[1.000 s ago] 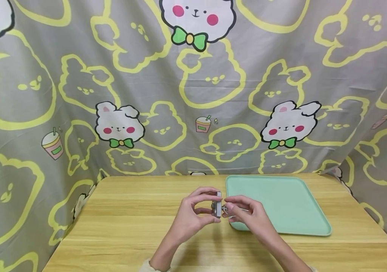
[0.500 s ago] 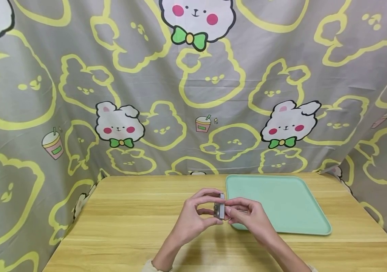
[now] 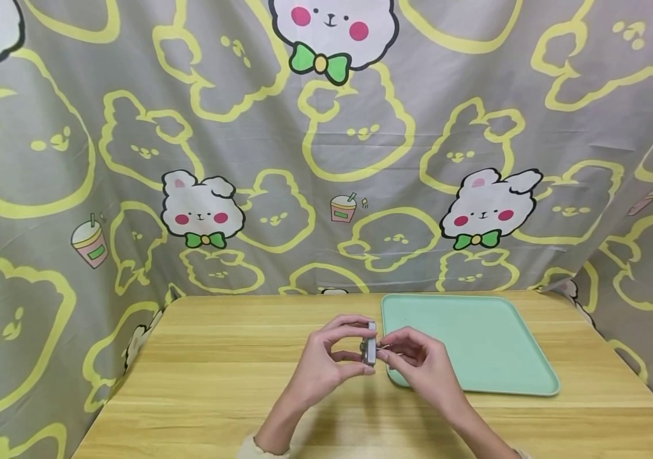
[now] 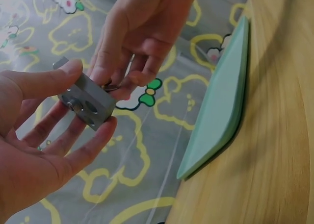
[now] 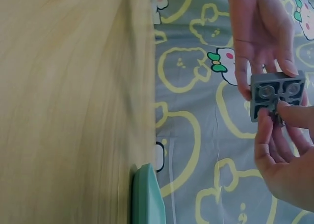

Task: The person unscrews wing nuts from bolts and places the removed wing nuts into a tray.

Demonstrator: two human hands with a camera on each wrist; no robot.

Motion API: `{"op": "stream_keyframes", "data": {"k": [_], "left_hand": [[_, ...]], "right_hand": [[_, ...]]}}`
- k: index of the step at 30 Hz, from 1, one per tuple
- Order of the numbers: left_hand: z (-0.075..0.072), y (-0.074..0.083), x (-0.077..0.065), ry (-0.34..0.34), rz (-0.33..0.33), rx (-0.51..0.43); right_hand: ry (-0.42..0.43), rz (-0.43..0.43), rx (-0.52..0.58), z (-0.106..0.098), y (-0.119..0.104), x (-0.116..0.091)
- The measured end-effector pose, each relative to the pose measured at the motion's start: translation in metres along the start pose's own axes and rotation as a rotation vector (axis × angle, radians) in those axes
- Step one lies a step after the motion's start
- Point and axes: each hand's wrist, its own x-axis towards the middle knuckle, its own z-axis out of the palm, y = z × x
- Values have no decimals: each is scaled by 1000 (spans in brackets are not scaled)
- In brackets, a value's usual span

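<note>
My left hand (image 3: 321, 366) holds a grey square metal-looking block (image 3: 370, 344) on edge by its rim, thumb on one side and fingers on the other. In the right wrist view the block's face (image 5: 277, 81) shows round recesses; in the left wrist view its other side (image 4: 95, 97) has round holes and a small knob. My right hand (image 3: 426, 363) pinches a small, thin metal piece (image 4: 111, 87) against the recessed face. Fingers cover most of that piece, so its kind cannot be told. Both hands are raised above the table.
A mint green tray (image 3: 476, 344) lies on the wood-grain table (image 3: 223, 363), behind and to the right of my hands. A grey curtain (image 3: 280, 146) with cartoon rabbits hangs round the back and sides.
The right hand has turned and its fingers have shifted at the small metal piece, closer to the block than a second ago. The left hand keeps its grip on the block, almost still.
</note>
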Motion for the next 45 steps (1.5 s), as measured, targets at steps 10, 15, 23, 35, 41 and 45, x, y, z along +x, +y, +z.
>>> {"op": "stream_keyframes", "data": {"k": [10, 15, 23, 35, 41, 45], "left_hand": [[-4, 0, 2, -11, 24, -84], [-4, 2, 2, -18, 19, -128], [-3, 3, 2, -10, 27, -132], [-2, 3, 1, 20, 21, -40], [1, 3, 0, 11, 18, 33], [2, 2, -1, 6, 13, 78]], "right_hand": [[58, -570, -210, 6, 7, 2], [120, -852, -326, 9, 10, 6], [134, -808, -327, 9, 12, 4], [36, -172, 23, -1, 0, -1], [-41, 285, 218, -10, -2, 4], [-104, 406, 276, -12, -2, 6]]}}
